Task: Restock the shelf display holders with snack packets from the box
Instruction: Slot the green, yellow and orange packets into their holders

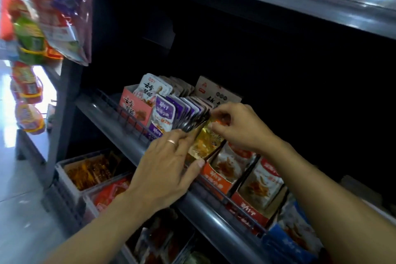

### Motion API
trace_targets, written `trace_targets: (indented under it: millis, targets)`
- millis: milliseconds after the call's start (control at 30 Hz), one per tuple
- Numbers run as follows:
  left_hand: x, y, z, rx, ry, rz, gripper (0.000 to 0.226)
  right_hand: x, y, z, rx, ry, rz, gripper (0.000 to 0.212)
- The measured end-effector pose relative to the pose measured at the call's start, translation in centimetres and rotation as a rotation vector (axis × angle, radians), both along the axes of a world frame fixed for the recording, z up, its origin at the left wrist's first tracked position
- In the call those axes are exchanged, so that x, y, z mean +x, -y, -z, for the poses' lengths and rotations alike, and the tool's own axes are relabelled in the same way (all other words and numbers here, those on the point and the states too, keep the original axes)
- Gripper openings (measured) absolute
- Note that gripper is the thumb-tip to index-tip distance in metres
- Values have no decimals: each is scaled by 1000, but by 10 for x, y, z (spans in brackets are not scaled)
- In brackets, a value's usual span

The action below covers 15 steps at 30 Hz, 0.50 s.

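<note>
Left hand pinches the shiny gold foil snack packets upright; right hand fingers pinch their tops, squaring them for the orange cardboard holder.

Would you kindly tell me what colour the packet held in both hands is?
Golden yellow packet, shiny with orange; clearest in the head view.

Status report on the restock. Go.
Both hands on gold packet: left hand gripping bottom, right hand pinching top. Purple packets crowd its left. Not yet seated.
</note>
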<state>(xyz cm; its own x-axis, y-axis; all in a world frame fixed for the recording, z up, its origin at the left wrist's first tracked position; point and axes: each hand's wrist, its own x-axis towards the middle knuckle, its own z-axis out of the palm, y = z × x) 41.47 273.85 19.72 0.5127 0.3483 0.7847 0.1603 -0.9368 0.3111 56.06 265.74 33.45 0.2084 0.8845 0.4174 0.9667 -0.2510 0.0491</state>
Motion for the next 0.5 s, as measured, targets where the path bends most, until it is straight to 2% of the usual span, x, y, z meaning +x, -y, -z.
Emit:
trace_targets:
  millis: [67, 167, 267, 400, 500]
  targets:
    - [-8, -17, 1, -34, -12, -102, 70, -5, -23, 6, 22, -21, -49, 34]
    - [-9, -40, -2, -133, -206, -130, 86, -12, -51, 10, 53, -49, -102, 39]
    - [-1, -55, -4, -120, -371, -100, 86, -17, -73, 8, 57, -74, -149, 37]
    - [1, -63, -3, -67, -424, -100, 79, -12, -89, 9, -10, -23, -81, 28]
    - [-1, -67, -2, -31, -456, -115, 79, -9, -89, 11, 3, -38, -68, 31]
